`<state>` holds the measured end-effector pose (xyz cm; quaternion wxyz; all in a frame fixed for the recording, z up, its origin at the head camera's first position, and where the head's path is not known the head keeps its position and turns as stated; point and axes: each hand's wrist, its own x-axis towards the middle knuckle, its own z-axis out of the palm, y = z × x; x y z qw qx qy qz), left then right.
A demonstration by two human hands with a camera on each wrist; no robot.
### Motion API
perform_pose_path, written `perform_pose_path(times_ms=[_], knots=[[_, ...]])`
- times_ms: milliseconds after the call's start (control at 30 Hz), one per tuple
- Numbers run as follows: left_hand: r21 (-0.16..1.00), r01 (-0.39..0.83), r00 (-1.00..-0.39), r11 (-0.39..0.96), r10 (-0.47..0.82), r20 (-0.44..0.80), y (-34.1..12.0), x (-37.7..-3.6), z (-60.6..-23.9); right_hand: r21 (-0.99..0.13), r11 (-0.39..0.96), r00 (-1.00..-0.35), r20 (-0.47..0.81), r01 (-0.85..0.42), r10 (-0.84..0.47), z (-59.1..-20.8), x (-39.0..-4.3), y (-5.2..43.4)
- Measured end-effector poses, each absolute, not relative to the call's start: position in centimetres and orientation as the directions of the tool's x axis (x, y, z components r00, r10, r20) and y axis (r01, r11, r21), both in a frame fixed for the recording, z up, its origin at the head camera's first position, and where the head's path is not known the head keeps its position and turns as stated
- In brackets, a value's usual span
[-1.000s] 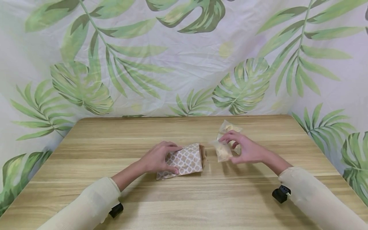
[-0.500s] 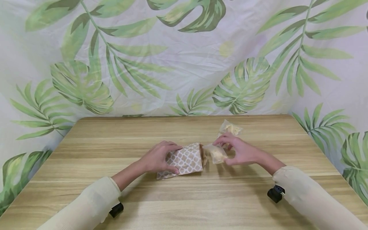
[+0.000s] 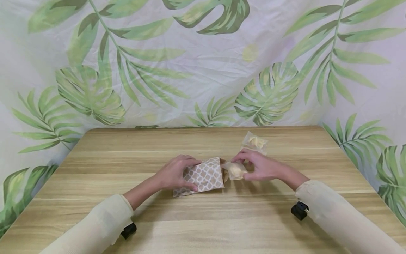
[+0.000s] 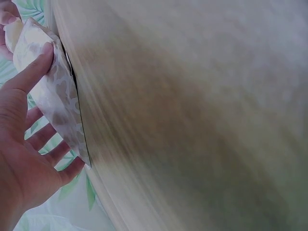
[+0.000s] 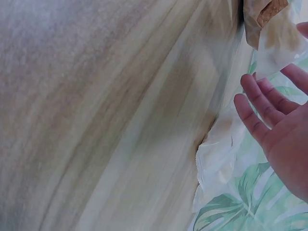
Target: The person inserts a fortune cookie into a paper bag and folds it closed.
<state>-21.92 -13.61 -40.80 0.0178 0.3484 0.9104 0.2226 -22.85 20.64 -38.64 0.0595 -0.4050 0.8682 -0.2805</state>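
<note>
On the table lies a paper bag (image 3: 207, 174) with a white and tan lattice print, its brown mouth facing right. My left hand (image 3: 174, 173) grips its left part, thumb on the near edge and fingers at the far edge. With thumb and fingertips, my right hand (image 3: 261, 165) pinches a small clear packet (image 3: 237, 171) of pale yellow pieces. The packet's left end meets the bag's mouth; how far it reaches inside is hard to see. In the right wrist view, the packet (image 5: 279, 43) overlaps the bag's brown opening (image 5: 272, 12).
A second clear packet (image 3: 255, 141) with similar pale yellow pieces lies behind my right hand. The wooden table (image 3: 203, 225) ends at a leaf-printed cloth (image 3: 209, 81). Small black devices sit under both sleeves, such as the right one (image 3: 299, 211).
My right hand has moved left with the clear packet, from a gap beside the bag up to its mouth. The left hand and the bag have stayed in place.
</note>
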Motion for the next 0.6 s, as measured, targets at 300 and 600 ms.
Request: perform_pose_path(times_ms=[300, 600], knots=[[0.424, 0.624, -0.758, 0.657, 0.641, 0.123, -13.65, -21.90, -40.79, -0.489, 0.564, -0.674, 0.069, -0.665, -0.735, -38.57, -22.93, 20.42], [0.420, 0.622, -0.760, 0.661, 0.638, 0.120, -13.65, -21.85, -40.79, -0.426, 0.665, -0.739, 0.013, -0.614, -0.674, -38.45, -22.60, 20.03]])
